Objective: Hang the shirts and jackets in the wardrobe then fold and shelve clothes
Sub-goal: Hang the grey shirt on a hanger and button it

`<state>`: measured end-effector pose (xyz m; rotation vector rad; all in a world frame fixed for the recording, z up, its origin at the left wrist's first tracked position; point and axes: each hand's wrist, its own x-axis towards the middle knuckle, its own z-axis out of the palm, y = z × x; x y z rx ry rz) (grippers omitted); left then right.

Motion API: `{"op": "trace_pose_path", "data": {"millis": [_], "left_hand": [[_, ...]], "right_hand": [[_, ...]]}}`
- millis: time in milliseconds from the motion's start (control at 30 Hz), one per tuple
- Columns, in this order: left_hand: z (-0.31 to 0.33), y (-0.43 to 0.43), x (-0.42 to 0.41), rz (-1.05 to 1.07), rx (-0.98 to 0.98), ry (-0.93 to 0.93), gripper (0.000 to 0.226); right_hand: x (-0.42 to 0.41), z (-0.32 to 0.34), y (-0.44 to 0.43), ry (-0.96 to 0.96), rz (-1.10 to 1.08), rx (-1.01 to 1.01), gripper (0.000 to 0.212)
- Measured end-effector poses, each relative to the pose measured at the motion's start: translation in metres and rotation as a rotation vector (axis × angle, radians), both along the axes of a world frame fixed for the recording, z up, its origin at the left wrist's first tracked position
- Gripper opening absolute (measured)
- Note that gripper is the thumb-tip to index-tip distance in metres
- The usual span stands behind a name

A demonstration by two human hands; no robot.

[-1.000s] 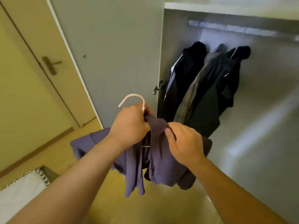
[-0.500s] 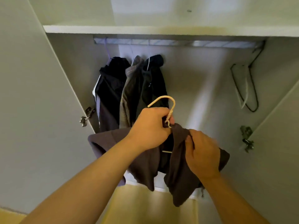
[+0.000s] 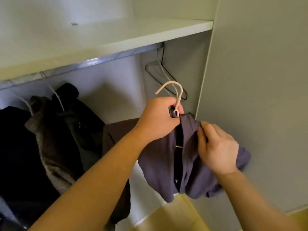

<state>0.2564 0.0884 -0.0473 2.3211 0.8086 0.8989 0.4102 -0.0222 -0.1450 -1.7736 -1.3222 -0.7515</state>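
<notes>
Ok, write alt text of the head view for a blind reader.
A person's left hand grips a cream hanger carrying a purple shirt, while the right hand pinches its fabric, before an open wardrobe. Dark jackets hang on the rail.

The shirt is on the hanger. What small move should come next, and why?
Probably raise the left hand to hook the cream hanger over the rail: the purple shirt already sits on it, and the rail is bare there.
</notes>
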Motion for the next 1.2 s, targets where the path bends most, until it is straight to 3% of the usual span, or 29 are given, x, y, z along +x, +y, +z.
{"op": "trace_pose_path", "data": {"millis": [267,467,700,867,1200], "left_hand": [[-0.011,0.046,0.022,-0.031,0.241,-0.060,0.052],[-0.027,0.079,0.014,0.238,0.335,-0.079,0.037],[-0.055,0.138,-0.006,0.435,0.200,-0.133,0.009],[-0.059,0.197,-0.006,0.492,-0.043,-0.274,0.008],[-0.034,0.278,-0.014,0.510,-0.036,-0.479,0.014]], "right_hand": [[-0.004,0.041,0.023,0.094,-0.169,-0.127,0.017],[-0.008,0.052,0.062,0.134,-0.148,-0.190,0.021],[-0.025,0.038,0.108,0.238,-0.111,-0.274,0.026],[-0.038,0.053,0.163,0.230,-0.128,-0.262,0.028],[-0.054,0.084,0.250,0.239,-0.154,-0.248,0.028]]}}
